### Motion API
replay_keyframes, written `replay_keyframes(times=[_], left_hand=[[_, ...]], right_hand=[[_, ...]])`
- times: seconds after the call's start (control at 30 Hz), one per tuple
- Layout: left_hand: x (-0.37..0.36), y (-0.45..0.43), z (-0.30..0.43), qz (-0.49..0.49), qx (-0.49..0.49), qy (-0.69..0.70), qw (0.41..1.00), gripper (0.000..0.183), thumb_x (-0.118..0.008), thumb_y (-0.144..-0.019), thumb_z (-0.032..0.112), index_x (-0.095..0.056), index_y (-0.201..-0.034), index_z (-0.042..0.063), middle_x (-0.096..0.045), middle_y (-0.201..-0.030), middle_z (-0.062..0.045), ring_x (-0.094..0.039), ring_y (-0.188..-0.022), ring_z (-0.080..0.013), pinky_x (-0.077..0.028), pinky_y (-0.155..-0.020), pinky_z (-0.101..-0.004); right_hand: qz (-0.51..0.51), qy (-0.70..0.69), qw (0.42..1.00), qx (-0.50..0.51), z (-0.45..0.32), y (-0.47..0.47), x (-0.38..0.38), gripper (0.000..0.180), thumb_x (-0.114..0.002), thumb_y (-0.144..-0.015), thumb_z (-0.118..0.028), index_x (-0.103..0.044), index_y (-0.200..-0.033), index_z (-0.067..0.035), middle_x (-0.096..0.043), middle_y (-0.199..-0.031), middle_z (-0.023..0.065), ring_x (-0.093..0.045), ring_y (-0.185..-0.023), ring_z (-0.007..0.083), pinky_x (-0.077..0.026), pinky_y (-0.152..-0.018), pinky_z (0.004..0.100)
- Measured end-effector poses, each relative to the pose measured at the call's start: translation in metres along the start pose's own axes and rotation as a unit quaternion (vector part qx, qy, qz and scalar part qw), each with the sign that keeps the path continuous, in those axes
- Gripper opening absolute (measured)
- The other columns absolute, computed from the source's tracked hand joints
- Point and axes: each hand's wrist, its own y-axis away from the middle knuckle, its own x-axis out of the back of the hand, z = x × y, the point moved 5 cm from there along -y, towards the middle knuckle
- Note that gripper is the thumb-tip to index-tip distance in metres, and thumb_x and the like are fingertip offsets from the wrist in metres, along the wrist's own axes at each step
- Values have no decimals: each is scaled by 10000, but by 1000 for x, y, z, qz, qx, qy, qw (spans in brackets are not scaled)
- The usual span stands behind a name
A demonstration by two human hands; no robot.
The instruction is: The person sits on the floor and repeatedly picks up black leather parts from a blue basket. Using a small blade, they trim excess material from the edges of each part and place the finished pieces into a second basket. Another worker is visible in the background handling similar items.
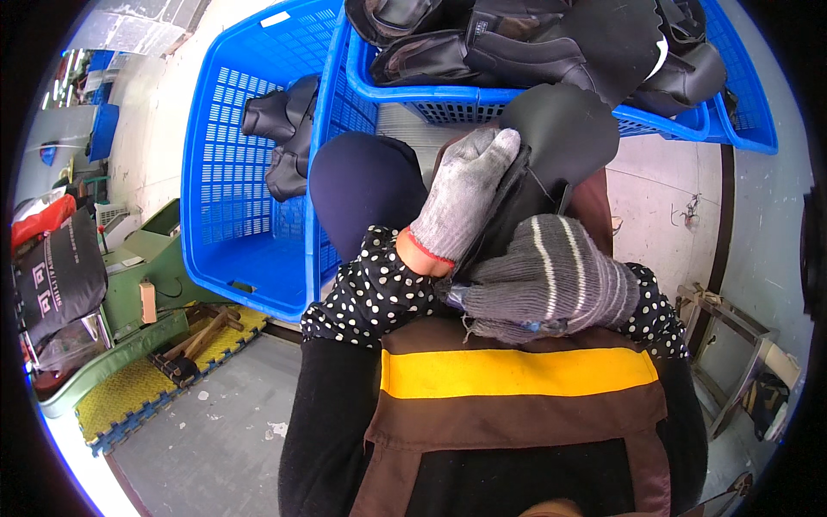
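On my lap lies a black leather shoe upper [561,129], its smooth rounded end pointing away from me. My left hand [470,184], in a pale grey knit glove with a red cuff edge, grips the upper's near left edge, thumb on top. In a dark grey striped knit glove, my right hand [549,278] is closed near the upper's lower right side, close to my apron. A thin dark thread or strip and a slim black piece [565,199] show between the hands. What the right fingers hold is hidden under the glove.
A blue plastic basket [194,161] at the left holds several black uppers [294,139]. Another blue basket [439,95] ahead is heaped with black uppers [526,55]. A green machine [139,258] stands at the left, a metal-framed stool [730,323] at the right.
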Motion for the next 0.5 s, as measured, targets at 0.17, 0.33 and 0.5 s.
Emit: replay_keyframes(times=[0.17, 0.33, 0.5], left_hand=[[15, -8, -7, 5, 43, 9, 999, 128, -590, -1034, 155, -664, -998, 57, -614, -852, 19, -539, -781, -66, -462, -710, -236], [31, 43, 98, 137, -404, -294, 855, 221, -570, -1048, 208, -642, -1106, 7, -629, -1156, -92, -621, -973, -157, -504, -841, -260], [-30, 90, 91, -94, -345, -639, 682, 492, -810, -778, 457, -721, -1051, 58, -676, -888, -42, -631, -1020, -223, -254, -1154, -602]], right_hand=[[51, -28, 998, -38, 3, -2, 5, 326, -749, -893, -216, -709, -1210, -154, -734, -1024, 84, -721, -843, 232, -583, -729, 379], [205, -69, 971, -100, 20, -3, 43, 356, -728, -896, -63, -666, -1245, -95, -734, -1068, 120, -743, -925, 225, -615, -778, 366], [352, 24, 926, -138, 29, 1, 60, 336, -759, -859, 18, -683, -1181, -42, -742, -1080, 124, -746, -956, 218, -611, -820, 318]])
